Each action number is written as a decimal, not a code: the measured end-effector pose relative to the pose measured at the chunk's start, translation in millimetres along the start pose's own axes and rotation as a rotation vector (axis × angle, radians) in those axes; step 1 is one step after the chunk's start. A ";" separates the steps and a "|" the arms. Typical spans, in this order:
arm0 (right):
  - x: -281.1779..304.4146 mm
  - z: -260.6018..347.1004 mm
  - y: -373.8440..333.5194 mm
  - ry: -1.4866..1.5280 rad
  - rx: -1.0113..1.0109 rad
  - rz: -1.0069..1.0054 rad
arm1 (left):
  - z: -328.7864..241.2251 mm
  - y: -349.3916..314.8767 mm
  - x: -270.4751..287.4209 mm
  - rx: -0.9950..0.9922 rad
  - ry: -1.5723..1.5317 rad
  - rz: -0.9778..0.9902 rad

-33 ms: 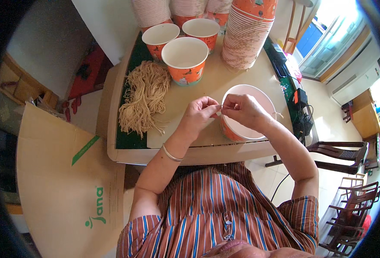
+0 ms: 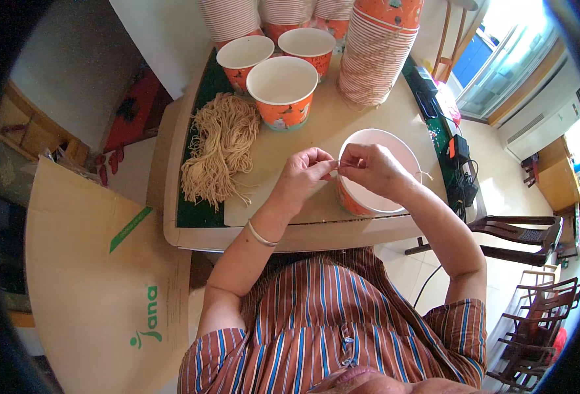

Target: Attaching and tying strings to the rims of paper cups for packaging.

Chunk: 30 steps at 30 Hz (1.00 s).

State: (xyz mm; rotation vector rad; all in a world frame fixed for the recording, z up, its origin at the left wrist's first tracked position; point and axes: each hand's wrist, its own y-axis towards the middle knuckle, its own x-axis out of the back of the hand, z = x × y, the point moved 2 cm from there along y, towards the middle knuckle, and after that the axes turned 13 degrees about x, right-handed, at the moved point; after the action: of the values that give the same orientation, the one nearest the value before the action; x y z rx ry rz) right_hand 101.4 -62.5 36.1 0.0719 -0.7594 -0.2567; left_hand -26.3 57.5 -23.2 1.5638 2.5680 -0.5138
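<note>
An orange paper bucket with a white inside (image 2: 385,197) stands at the table's near edge, its mouth tipped toward me. A short end of beige string (image 2: 425,175) sticks out at the right of its rim. At the left of the rim, my left hand (image 2: 308,169) and my right hand (image 2: 372,169) meet fingertip to fingertip. Both are closed in a pinch on a thin piece of string (image 2: 338,163), mostly hidden by the fingers. My right hand covers part of the bucket's mouth. Left of my hands lies a loose bundle of beige strings (image 2: 217,148).
Behind the bundle stand three upright paper buckets (image 2: 282,88). A tall stack of nested buckets (image 2: 378,59) rises at the back, with more stacks (image 2: 231,20) behind. Power strips and cables (image 2: 460,164) run along the table's right edge. A cardboard sheet (image 2: 99,262) leans at left.
</note>
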 end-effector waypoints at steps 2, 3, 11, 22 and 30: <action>-0.4 -0.4 -1.1 0.000 -0.012 0.025 | 1.8 1.4 1.1 0.022 0.071 0.009; -0.6 -0.4 -1.2 0.001 -0.012 0.025 | 2.9 1.7 1.2 0.022 0.071 0.009; 0.4 -1.3 -1.2 -0.024 0.016 0.034 | 1.1 0.6 -0.9 -0.029 0.122 0.039; 0.7 -3.5 -1.3 0.006 -0.010 0.017 | 2.9 2.2 -0.9 -0.012 0.006 0.058; 1.7 -6.6 -4.6 0.034 -0.034 0.010 | 2.6 0.3 -0.1 -0.008 0.047 0.034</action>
State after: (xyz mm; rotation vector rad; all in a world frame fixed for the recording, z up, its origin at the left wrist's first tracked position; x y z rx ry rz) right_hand 106.3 -67.5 31.7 0.0398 -0.7209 -0.2580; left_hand -26.3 56.7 -25.6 1.6336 2.5687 -0.4681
